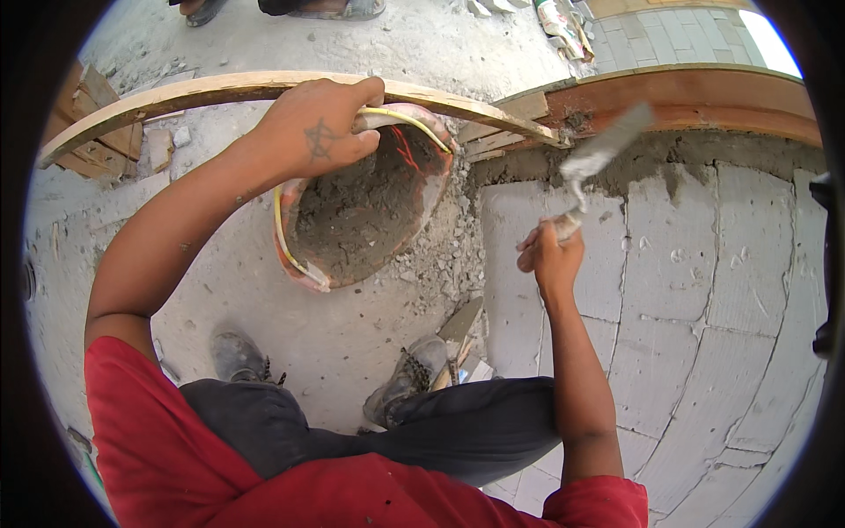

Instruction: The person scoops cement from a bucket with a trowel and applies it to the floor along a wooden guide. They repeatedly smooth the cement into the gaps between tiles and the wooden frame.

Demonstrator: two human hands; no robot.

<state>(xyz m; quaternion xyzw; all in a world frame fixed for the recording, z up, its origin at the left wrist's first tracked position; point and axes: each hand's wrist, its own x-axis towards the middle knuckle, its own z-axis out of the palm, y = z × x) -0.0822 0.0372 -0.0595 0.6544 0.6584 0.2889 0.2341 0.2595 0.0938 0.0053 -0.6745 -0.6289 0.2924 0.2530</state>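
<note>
Under the left hand point(319, 132) a mortar bucket point(365, 198) is being gripped by its rim, tilted; it is likely heavy, gritty and flexible. Above the clenched right hand point(550, 255) a stiff trowel point(607, 150) is being held against the block wall point(704, 264).

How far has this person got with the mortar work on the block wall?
Done: grey mortar already lies along part of the block wall top. In hand: the right hand holds a trowel over it; the left hand grips a mortar bucket, still holding some. Left: the stretch under the wooden board looks unfinished.
</note>
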